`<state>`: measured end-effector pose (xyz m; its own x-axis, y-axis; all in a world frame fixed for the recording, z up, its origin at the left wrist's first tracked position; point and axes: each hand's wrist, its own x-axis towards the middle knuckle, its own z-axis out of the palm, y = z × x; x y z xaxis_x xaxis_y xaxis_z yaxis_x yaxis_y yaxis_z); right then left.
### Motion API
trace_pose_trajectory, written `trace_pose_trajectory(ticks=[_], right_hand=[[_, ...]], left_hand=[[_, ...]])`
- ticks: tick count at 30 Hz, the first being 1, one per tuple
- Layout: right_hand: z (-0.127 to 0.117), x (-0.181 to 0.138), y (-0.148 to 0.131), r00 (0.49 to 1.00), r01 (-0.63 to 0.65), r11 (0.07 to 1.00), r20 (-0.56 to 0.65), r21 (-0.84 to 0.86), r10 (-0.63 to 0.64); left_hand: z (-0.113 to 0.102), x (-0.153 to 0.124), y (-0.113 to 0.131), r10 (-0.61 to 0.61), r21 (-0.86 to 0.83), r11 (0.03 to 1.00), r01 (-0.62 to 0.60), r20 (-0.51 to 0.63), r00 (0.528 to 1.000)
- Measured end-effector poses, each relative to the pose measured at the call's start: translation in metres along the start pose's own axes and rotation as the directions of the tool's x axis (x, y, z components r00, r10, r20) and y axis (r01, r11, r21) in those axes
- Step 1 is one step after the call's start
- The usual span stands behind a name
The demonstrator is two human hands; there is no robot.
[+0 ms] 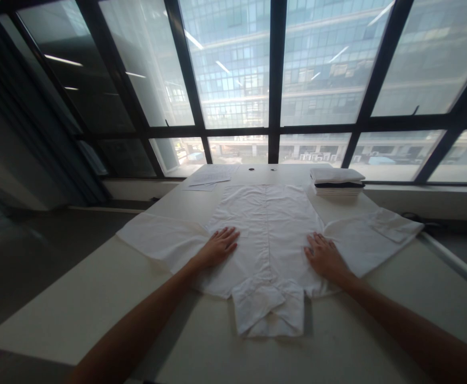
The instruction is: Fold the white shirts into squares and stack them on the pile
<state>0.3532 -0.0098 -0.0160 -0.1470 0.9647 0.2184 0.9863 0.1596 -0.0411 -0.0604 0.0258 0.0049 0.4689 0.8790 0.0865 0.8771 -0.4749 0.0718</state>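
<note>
A white long-sleeved shirt (265, 229) lies spread front side up on a white table (157, 314), its collar (269, 314) toward me and its hem at the far end. Both sleeves stretch out sideways, the left one (157, 234) and the right one (369, 240). My left hand (219, 246) rests flat on the left side of the shirt body, fingers spread. On the opposite side my right hand (323, 255) presses flat near the shirt's edge, fingers also apart. Neither hand grips any cloth. Wrinkles run along the button placket between them.
Folded garments (336, 181), white with a dark layer, are stacked at the back right of the table. Sheets of paper (209, 177) lie at the back left. Beyond the far edge stand tall framed windows (273, 80), with a dark curtain (37, 112) at the left.
</note>
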Motion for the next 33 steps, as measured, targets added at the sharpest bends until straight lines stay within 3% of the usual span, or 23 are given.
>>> trace_pose_trajectory(ticks=[13, 17, 19, 21, 29, 33], right_hand=[[-0.001, -0.001, -0.001, 0.999, 0.042, 0.998, -0.037, 0.043, -0.040], [-0.006, -0.005, -0.008, 0.956, 0.293, 0.943, -0.081, 0.156, -0.283], [-0.007, -0.007, -0.011, 0.906, 0.415, 0.880, -0.022, 0.232, -0.422], [-0.006, -0.007, -0.012, 0.881, 0.442, 0.854, 0.046, 0.274, -0.471], [-0.005, 0.001, -0.008, 0.965, 0.191, 0.966, 0.146, 0.175, -0.218], [-0.005, 0.001, -0.007, 0.972, 0.172, 0.974, 0.137, 0.150, -0.193]], left_hand=[[0.001, 0.001, 0.000, -0.001, 0.009, 1.000, 0.001, -0.011, 1.000], [0.002, 0.001, -0.001, 0.005, 0.018, 1.000, -0.004, -0.022, 1.000], [0.002, 0.001, -0.001, 0.008, 0.019, 1.000, -0.008, -0.021, 1.000], [0.002, 0.001, -0.002, 0.015, 0.019, 1.000, -0.015, -0.024, 1.000], [0.003, 0.002, -0.002, 0.007, 0.019, 1.000, -0.007, -0.034, 0.999], [0.000, 0.001, 0.000, 0.000, -0.002, 1.000, 0.000, -0.019, 1.000]])
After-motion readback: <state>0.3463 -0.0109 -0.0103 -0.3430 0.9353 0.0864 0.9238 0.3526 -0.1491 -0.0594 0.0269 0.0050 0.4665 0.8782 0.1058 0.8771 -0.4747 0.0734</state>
